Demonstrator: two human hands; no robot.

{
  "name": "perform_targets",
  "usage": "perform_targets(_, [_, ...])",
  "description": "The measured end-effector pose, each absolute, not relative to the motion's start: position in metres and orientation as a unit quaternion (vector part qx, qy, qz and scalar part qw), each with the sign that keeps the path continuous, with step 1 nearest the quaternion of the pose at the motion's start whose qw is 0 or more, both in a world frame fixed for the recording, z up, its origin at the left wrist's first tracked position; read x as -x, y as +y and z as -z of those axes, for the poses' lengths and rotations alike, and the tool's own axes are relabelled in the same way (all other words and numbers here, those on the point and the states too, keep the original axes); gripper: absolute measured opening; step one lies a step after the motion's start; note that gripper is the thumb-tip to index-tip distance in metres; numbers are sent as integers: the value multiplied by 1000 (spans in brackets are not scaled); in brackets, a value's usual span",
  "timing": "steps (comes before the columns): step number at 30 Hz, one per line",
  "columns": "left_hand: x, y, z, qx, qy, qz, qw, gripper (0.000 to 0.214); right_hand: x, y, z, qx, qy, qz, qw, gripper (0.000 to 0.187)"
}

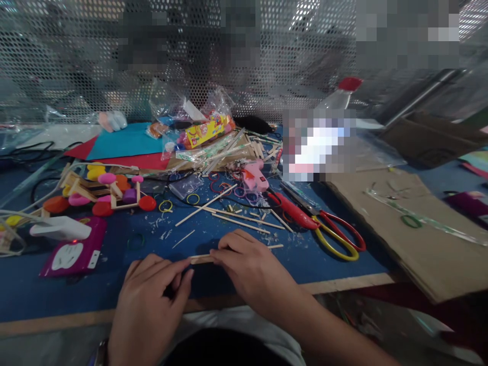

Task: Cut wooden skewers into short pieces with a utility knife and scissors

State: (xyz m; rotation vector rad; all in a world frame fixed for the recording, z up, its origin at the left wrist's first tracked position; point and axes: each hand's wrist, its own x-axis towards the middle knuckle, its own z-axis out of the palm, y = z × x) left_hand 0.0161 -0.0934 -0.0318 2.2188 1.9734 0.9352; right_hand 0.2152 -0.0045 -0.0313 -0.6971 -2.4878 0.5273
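Both my hands meet near the table's front edge on a small bundle of thin wooden sticks (201, 259). My left hand (150, 300) pinches its left end with thumb and fingers curled. My right hand (251, 269) covers the right end, fingers closed over it. Loose wooden sticks (229, 216) lie scattered just beyond my fingers on the blue table top (305, 254).
Red-and-yellow scissors (328, 231) and a pink glue gun (254, 175) lie to the right and behind. A stick frame with coloured bottle caps (102, 193) stands at the left, next to a purple card (74, 251). Cardboard sheet (419, 239) at right; plastic bags (202, 129) and mesh wall (76, 56) behind.
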Motion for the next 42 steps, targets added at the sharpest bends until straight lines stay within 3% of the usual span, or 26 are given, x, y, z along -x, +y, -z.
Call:
perform_targets(32, [-12,-91,29,-710,643,-285,26,18,-214,-3,28,270,-908,-199,250,22])
perform_targets(42, [-39,-90,27,-749,594,-285,-65,26,-213,-2,26,270,-916,-173,241,25])
